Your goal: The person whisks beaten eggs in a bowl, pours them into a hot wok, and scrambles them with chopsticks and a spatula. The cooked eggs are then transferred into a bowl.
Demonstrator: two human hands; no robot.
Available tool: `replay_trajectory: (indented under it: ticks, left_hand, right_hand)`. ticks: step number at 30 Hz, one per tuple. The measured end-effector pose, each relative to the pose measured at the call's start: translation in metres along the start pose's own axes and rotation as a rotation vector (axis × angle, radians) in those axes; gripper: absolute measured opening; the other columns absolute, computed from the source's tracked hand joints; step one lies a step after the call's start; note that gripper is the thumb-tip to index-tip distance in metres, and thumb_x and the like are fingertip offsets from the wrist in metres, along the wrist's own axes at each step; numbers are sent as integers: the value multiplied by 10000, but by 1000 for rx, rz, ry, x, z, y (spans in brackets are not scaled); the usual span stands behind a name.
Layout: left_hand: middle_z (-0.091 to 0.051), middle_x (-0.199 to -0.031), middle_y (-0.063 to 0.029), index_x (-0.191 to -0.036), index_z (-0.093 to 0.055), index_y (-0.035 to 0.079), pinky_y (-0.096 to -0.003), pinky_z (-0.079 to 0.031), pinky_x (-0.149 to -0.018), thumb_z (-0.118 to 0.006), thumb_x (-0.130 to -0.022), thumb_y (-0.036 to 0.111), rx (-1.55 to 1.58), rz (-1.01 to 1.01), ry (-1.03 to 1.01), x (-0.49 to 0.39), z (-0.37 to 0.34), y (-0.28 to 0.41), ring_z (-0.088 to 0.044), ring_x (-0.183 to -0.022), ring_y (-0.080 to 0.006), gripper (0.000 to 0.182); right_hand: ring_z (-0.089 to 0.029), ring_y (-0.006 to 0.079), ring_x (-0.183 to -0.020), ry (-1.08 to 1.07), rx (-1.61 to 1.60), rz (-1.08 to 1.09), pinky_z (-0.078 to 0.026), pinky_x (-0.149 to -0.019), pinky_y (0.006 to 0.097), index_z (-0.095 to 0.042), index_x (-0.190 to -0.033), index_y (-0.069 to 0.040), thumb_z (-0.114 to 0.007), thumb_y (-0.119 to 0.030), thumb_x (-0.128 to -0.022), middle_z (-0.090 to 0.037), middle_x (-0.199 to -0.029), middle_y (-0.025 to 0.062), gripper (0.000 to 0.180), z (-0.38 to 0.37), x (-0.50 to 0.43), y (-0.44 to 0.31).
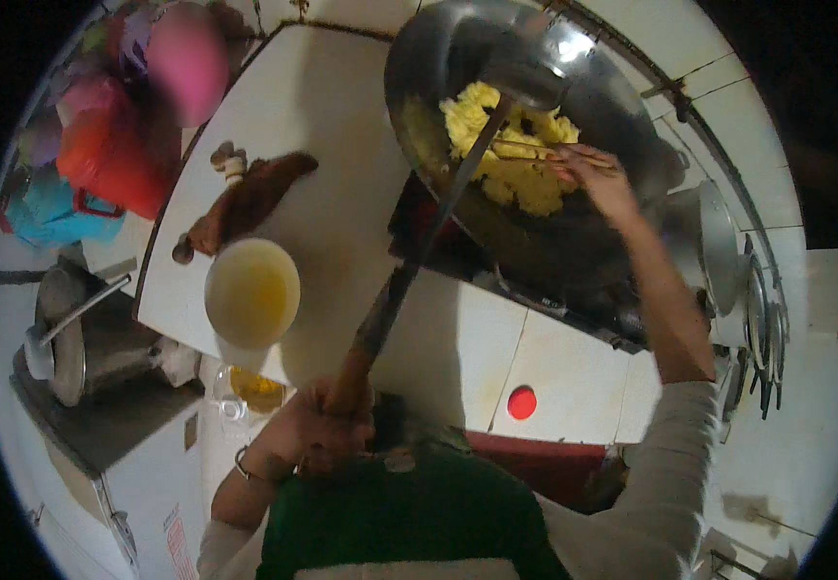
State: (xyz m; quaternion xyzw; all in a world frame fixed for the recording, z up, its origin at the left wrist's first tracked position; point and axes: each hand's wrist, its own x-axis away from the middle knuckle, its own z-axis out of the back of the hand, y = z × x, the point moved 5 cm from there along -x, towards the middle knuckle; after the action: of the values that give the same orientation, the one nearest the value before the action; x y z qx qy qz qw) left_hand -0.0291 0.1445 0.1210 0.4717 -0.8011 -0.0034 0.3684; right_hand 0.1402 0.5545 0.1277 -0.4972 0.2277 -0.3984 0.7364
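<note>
My left hand [317, 428] grips the wooden end of a long-handled metal ladle [455, 192], low in front of my green apron [404, 507]. The ladle's bowl [527, 81] sits inside a large steel wok [419, 80], at the far side of cooked yellow egg [531, 192]. In my right hand [596, 177] are wooden chopsticks [517, 150], their tips at the egg. Under the wok is a dark stove [549, 301]. On the worktop at left stands a white bowl [252, 293] with a little yellow liquid at its bottom.
A brown elongated item [245, 199], not clearly identifiable, lies behind the bowl. A red round cap [522, 402] rests on the near tiles. Plastic bags [114, 159] and a metal pot [63, 333] stand left; pans [720, 246] stand right. A container of yellow liquid [255, 390] is below the worktop edge.
</note>
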Motion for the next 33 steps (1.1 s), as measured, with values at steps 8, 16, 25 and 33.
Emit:
replay_trajectory:
  ticks: [8, 16, 25, 33]
  left_hand:
    - [-397, -505, -15, -796, -425, 53, -194, -231, -283, -591, -659, -53, -17, 25, -40, -1, -14, 5, -336, -316, -75, 240]
    - [-416, -545, -19, -813, -417, 67, -193, -222, -279, -575, -660, -68, 40, 44, -18, -4, -15, 1, -323, -311, -72, 258]
    - [-397, -537, -8, -820, -418, 69, -196, -231, -282, -563, -669, -65, 94, 64, -91, -2, -14, -3, -320, -314, -74, 249]
    - [-373, -507, -1, -836, -423, 67, -201, -231, -276, -551, -689, -56, 76, 19, -89, 2, -3, -5, -317, -308, -78, 230]
  right_hand:
    - [-569, 100, -739, 193, 109, 176, -442, -692, 232, -612, -935, 21, -559, -150, -816, -626, -873, 61, 215, 8, -1, 7]
    - [-594, 147, -774, 239, 273, 153, -473, -731, 243, -592, -950, 39, -553, -156, -826, -618, -882, 79, 234, 54, -1, 20]
    - [-578, 150, -666, 363, 24, -38, -455, -609, 257, -602, -874, 44, -506, -156, -832, -623, -781, 100, 226, 79, 7, 11]
    - [-581, 148, -693, 49, -146, -249, -467, -635, 249, -587, -911, 23, -547, -183, -826, -602, -821, 90, 227, 55, 16, 4]
